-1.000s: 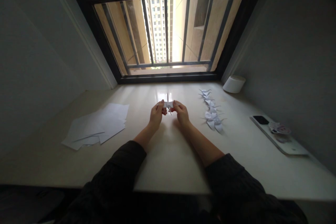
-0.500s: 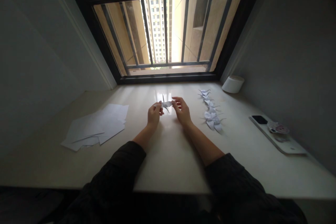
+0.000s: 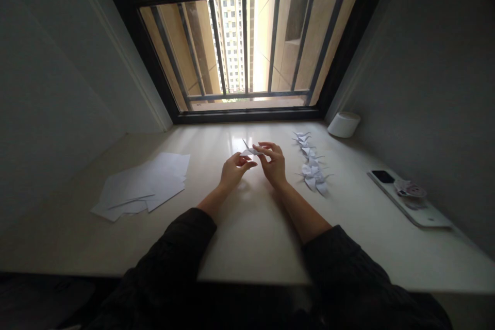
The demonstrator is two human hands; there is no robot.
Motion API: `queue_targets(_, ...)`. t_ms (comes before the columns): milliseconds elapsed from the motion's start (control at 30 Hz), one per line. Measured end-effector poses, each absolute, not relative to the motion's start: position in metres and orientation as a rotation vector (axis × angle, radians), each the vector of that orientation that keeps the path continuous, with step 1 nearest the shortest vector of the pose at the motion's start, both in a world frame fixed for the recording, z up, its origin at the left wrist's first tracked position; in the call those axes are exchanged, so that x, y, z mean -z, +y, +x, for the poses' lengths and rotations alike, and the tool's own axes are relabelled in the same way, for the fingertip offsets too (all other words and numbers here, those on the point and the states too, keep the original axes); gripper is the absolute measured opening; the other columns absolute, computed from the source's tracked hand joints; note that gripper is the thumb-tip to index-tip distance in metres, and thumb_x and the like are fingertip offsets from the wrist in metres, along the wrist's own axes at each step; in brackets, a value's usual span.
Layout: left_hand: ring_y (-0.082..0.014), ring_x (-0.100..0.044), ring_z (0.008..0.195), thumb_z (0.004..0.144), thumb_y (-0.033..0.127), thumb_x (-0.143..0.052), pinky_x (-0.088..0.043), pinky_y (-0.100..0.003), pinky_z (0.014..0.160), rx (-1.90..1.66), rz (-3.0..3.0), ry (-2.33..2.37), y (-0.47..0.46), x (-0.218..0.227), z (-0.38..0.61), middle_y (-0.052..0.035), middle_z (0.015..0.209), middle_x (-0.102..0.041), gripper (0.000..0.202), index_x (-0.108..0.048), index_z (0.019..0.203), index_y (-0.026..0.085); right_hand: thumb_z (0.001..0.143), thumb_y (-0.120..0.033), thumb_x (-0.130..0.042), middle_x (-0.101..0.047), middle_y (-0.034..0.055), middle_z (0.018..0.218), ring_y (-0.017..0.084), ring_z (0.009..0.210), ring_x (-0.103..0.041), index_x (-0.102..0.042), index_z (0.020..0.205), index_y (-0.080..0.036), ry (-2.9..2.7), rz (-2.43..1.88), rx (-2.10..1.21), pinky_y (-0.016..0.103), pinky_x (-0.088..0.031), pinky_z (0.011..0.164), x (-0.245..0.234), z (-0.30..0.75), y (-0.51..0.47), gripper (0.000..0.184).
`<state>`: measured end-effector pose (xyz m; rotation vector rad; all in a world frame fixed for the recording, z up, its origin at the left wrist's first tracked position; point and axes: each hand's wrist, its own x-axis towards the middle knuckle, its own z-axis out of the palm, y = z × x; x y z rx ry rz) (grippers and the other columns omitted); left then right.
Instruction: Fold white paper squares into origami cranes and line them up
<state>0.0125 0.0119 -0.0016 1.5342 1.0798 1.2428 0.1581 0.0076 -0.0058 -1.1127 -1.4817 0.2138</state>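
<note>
A small folded white paper crane [image 3: 250, 152], with a thin point sticking up, is held just above the white surface. My right hand [image 3: 274, 164] pinches its right side between thumb and fingers, the other fingers bent over it. My left hand [image 3: 232, 170] is at the crane's left wing, with the fingertips at or just below the wing. The left thumb is stretched out, apart from the fingers. Right of my hands lies a row of several finished paper cranes [image 3: 310, 153], some overlapping.
A loose pile of white paper sheets [image 3: 149, 180] lies on the left of the white sill [image 3: 247, 237]. On the right are a phone [image 3: 406, 206] with a decorated grip and, against the wall, a white cylinder [image 3: 344, 124]. A barred window [image 3: 247, 115] stands behind.
The crane has turned and shifted slightly right. My left thumb has come away from the crane and stretched out, while my right fingers have closed further over its right side.
</note>
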Motion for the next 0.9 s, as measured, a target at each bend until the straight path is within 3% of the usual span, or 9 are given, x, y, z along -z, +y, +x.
queue_targets(200,-0.0145,-0.062,0.071,0.062,0.031,-0.075,-0.046,-0.024,0.063,-1.293,1.399,0.978,0.013,-0.005,0.011,-0.0035,0.081,-0.066,0.054,-0.053,0.111,0.020,0.081,-0.028,-0.060,-0.062,0.0025,0.108,0.020,0.092,-0.054,-0.069,0.099,-0.035,-1.465,-1.041,-0.365,0.039,-0.044,0.087,0.006,0.157,0.010,0.022)
queue_targets(367,-0.0127,-0.061,0.071,0.059,0.022,-0.075,-0.047,-0.023,0.064,-1.332,1.368,0.877,0.012,-0.012,0.012,-0.0005,0.078,-0.066,0.040,-0.056,0.093,0.019,0.080,-0.028,-0.061,-0.063,0.0023,0.109,0.020,0.093,-0.056,-0.069,0.098,-0.034,-1.474,-1.007,-0.449,0.038,-0.045,0.087,0.006,0.155,0.008,0.021)
queue_targets(567,-0.0132,-0.062,0.069,0.063,0.019,-0.067,-0.048,-0.026,0.065,-1.326,1.361,0.839,0.017,-0.006,0.011,-0.0023,0.078,-0.066,0.021,-0.060,0.083,0.017,0.077,-0.030,-0.064,-0.063,0.0036,0.111,0.020,0.096,-0.058,-0.070,0.097,-0.031,-1.416,-0.938,-0.550,0.038,-0.046,0.088,0.007,0.155,0.012,0.021)
queue_targets(733,-0.0126,-0.061,0.067,0.063,0.021,-0.069,-0.049,-0.028,0.068,-1.302,1.360,0.773,0.017,-0.003,0.011,-0.0013,0.073,-0.065,0.021,-0.060,0.081,0.016,0.071,-0.036,-0.069,-0.062,0.0057,0.114,0.022,0.104,-0.057,-0.071,0.095,-0.029,-1.367,-0.838,-0.753,0.037,-0.048,0.086,0.007,0.157,0.016,0.025)
queue_targets(900,-0.0139,-0.062,0.068,0.063,0.027,-0.072,-0.049,-0.028,0.068,-1.243,1.390,0.742,0.012,-0.007,0.012,-0.0014,0.073,-0.066,0.024,-0.060,0.081,0.016,0.068,-0.040,-0.071,-0.063,0.0056,0.112,0.023,0.100,-0.060,-0.072,0.092,-0.029,-1.366,-0.832,-0.827,0.037,-0.050,0.081,0.006,0.156,0.014,0.026)
